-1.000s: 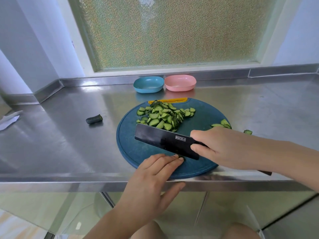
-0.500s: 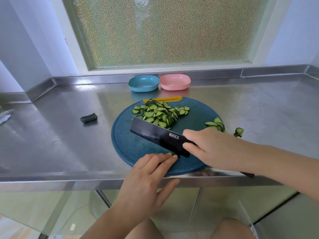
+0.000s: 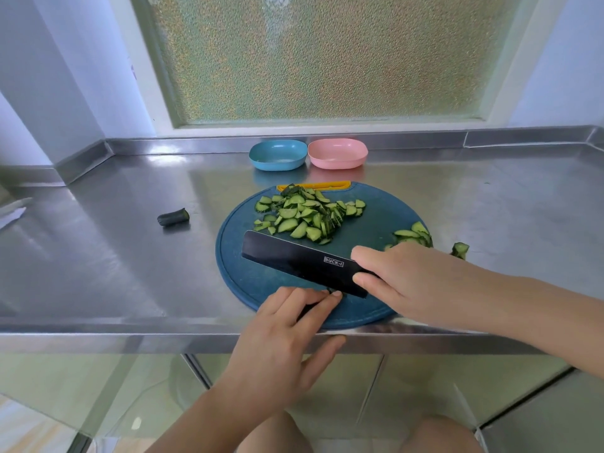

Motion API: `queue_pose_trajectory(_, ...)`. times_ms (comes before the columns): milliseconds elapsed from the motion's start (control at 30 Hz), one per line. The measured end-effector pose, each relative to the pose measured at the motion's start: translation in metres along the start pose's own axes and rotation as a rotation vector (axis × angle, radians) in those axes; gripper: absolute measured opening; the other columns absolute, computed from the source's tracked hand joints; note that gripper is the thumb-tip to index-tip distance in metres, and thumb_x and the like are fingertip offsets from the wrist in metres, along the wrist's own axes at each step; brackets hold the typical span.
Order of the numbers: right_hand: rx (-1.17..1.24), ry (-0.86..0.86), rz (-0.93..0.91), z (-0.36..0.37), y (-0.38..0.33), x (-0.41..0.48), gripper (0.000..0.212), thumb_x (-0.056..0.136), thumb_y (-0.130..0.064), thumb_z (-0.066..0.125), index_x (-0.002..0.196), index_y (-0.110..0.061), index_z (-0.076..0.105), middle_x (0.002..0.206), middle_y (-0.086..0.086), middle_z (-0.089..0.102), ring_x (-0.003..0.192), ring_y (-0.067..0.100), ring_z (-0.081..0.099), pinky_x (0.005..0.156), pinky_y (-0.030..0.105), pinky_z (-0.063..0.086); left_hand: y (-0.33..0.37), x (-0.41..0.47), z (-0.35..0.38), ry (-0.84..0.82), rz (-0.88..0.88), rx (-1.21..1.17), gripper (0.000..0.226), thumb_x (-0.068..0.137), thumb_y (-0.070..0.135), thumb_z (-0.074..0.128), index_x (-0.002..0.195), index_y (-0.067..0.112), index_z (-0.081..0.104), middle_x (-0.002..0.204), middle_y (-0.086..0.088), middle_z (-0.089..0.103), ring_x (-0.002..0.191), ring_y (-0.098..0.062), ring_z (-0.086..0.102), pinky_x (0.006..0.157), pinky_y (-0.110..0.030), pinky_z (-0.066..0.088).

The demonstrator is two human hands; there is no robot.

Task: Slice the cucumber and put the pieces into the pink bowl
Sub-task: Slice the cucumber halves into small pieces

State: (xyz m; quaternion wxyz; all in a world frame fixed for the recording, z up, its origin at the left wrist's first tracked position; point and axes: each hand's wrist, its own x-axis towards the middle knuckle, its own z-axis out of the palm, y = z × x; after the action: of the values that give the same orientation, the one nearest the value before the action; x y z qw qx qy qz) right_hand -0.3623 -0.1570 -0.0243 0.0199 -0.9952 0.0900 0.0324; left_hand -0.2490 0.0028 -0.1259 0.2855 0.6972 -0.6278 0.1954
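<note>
Half-moon cucumber slices [image 3: 307, 217] heap up pale green with dark rims, right hand [image 3: 408, 282] gripping the knife [image 3: 300, 261], left hand [image 3: 284, 325] with straight fingers pressing a green sliver [image 3: 334, 292].

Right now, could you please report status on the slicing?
Right hand grips knife, left hand presses cucumber end. Slices piled on board; pink bowl empty. One piece off board.

Piled cucumber slices [image 3: 307, 217]; pink bowl [image 3: 336, 163] behind, seemingly empty.
</note>
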Motion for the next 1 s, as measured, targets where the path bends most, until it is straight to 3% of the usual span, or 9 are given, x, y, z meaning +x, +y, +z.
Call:
queue_pose_trajectory(133,-0.153,0.038,-0.042,0.005,-0.007,0.001,0.018,0.103,-0.035,0.022,0.089,-0.022,0.022,0.061,-0.006,0.034,0.049,0.011,0.033,0.045,0.027,0.02,0.0,0.001,0.0,0.004,0.012,0.001,0.045,0.09,0.041,0.053,0.122,0.009,0.062,0.105,0.0,0.059,0.095,-0.014,0.053,0.083,-0.029,0.047)
queue_pose_trajectory(533,0.151,0.063,0.016,0.006,0.009,0.001,0.033,0.101,-0.033,0.034,0.07,-0.026,0.025,0.055,-0.004,0.039,0.048,0.014,0.036,0.053,0.027,0.03,-0.002,-0.001,0.002,0.04,0.03,0.003,0.044,0.091,0.038,0.056,0.121,0.007,0.063,0.106,-0.003,0.059,0.098,-0.017,0.055,0.085,-0.031,0.047)
queue_pose_trajectory(1000,0.142,0.025,-0.049,0.005,0.012,0.001,0.031,0.1,-0.032,0.033,0.07,-0.027,0.026,0.055,-0.005,0.039,0.048,0.014,0.035,0.052,0.028,0.029,-0.004,-0.002,0.003,0.034,0.03,0.02,0.044,0.092,0.041,0.052,0.123,0.01,0.062,0.1,-0.001,0.053,0.093,-0.018,0.051,0.079,-0.031,0.047)
